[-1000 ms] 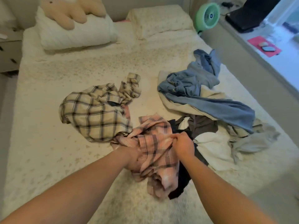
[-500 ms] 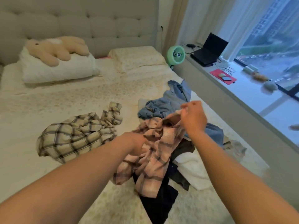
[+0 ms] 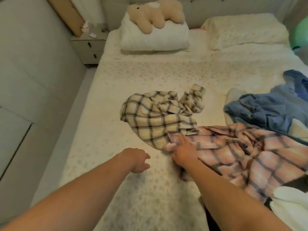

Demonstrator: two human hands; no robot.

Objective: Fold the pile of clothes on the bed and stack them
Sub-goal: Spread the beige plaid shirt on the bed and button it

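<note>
View from above a bed with cream, faintly patterned sheets. Spread flat across the lower right: a pink plaid shirt, long axis running from near the bed's middle out toward the lower right edge, its nearer end pointing left. Resting on that left end: the right hand, fingers out straight, pressing the fabric down, pinching nothing. Just left of it and apart from the cloth: the left hand, over bare sheet, fingers loosely curled, holding nothing. Touching the pink shirt's upper left corner: a crumpled cream plaid shirt, one sleeve poking up and right. At far right, partly overlapped by the pink shirt: a heap of blue clothes; white fabric at bottom right. At the head of the bed: two pillows, a beige plush toy lying on the left pillow.
</note>
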